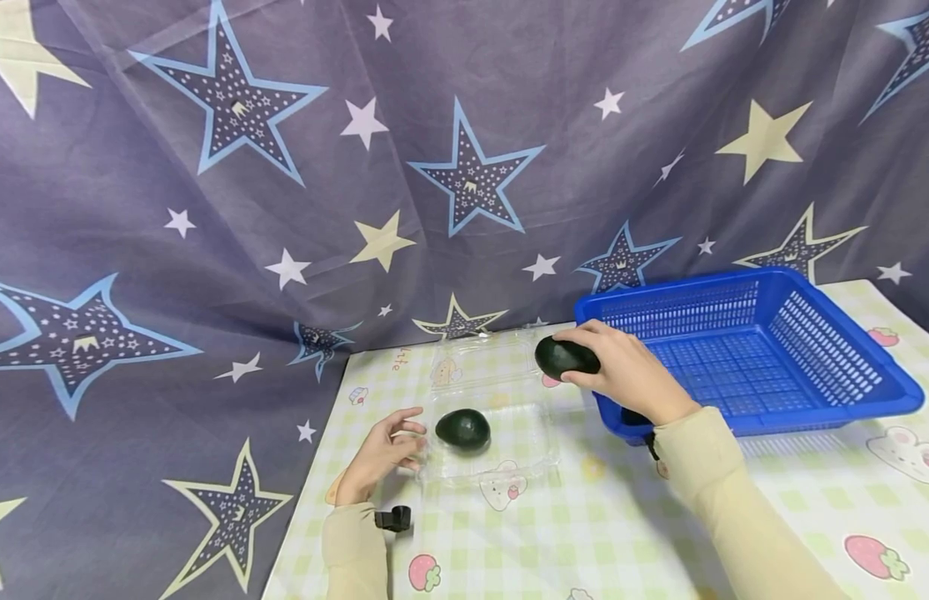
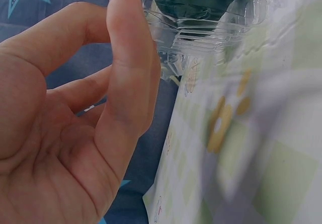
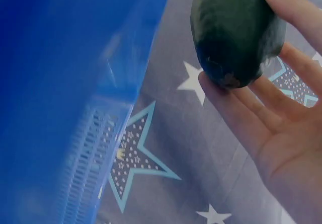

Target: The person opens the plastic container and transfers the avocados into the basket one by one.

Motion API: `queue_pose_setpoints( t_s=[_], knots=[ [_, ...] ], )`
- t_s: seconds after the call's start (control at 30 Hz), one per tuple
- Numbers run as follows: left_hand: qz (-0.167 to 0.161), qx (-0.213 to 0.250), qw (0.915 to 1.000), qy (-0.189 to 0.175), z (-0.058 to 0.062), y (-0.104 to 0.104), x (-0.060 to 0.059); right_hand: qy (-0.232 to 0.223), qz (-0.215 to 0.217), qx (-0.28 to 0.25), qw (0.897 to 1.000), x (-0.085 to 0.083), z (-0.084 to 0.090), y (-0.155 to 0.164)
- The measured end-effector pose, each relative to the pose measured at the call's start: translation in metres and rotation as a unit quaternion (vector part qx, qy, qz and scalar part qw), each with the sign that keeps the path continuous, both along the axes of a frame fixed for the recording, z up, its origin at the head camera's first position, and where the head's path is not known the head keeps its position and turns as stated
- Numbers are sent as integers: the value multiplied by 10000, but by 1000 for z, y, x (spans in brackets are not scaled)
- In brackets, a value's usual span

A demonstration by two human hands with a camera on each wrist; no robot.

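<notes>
My right hand (image 1: 627, 367) grips a dark green avocado (image 1: 565, 358) between thumb and fingers, raised beside the near left corner of a blue plastic basket (image 1: 816, 421). The right wrist view shows the avocado (image 3: 236, 32) held by the fingertips. A second avocado (image 1: 462, 429) lies in the left part of a clear plastic clamshell box (image 1: 520, 433), whose lid (image 1: 482, 367) is folded back toward the curtain. At the box's left side is my left hand (image 1: 385, 454), its fingers loosely bent and holding nothing. In the left wrist view those fingers (image 2: 128, 63) come right up to the box wall.
The basket stands at the right; a dark thing (image 1: 633, 417) in its near left corner is partly hidden by my right wrist. A checked tablecloth (image 1: 509, 550) covers the table. Behind it hangs a star-patterned curtain (image 1: 322, 167).
</notes>
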State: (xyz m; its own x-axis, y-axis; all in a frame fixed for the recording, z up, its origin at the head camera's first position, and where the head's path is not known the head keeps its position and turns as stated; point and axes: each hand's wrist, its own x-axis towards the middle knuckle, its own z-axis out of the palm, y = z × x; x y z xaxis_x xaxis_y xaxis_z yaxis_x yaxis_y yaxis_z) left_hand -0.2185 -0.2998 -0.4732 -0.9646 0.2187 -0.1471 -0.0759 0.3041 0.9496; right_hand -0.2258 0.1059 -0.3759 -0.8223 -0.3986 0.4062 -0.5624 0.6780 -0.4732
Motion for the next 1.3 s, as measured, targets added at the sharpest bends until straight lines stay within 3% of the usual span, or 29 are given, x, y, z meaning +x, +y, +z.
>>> queue_pose_setpoints(
  t_s=[0.3, 0.9, 1.3],
  knots=[
    [-18, 27, 10000, -11, -1, 0, 0, 18, -148, 163, 9998, -1, 11, 15],
    [-37, -7, 10000, 46, 1, -1, 0, -201, -206, 718, 9970, -28, 27, 34],
    [11, -16, 10000, 36, -1, -2, 0, -876, -289, 738, 9930, -56, 20, 40]
  ],
)
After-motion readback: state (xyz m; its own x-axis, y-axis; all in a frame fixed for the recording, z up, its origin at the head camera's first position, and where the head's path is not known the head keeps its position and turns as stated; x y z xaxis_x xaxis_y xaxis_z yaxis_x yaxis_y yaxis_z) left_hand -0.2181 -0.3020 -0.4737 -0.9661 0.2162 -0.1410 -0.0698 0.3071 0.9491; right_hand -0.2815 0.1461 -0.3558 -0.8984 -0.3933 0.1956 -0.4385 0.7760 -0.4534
